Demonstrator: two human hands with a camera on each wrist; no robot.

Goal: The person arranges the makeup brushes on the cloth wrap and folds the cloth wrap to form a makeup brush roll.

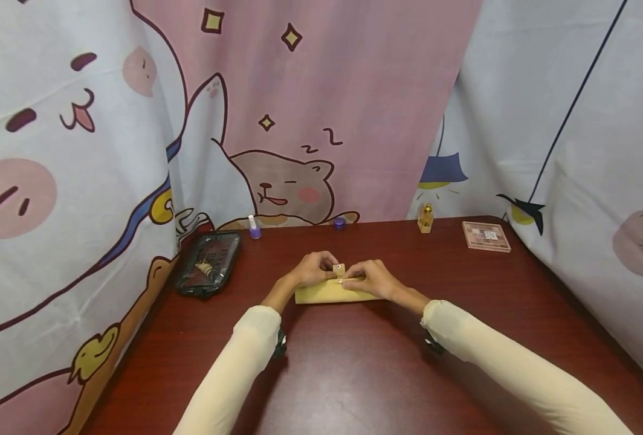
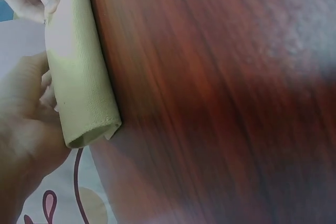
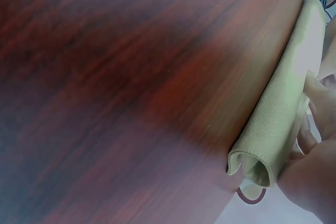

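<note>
A pale yellow, textured roll-up pouch lies sideways near the middle of the table, its rolled end hollow in both wrist views. From its far side a small tab with a round snap stands up. My left hand grips the pouch's far edge left of the tab; some of its fingers are hidden behind the roll. With thumb and fingers my right hand pinches the edge just right of the tab, beside a small white stud. In the right wrist view the right thumb presses on the roll.
A clear pouch with black trim lies at the left with a small item in it. Along the back stand a purple nail polish bottle, a small purple jar and a perfume bottle. An eyeshadow palette lies back right. Curtains border the table.
</note>
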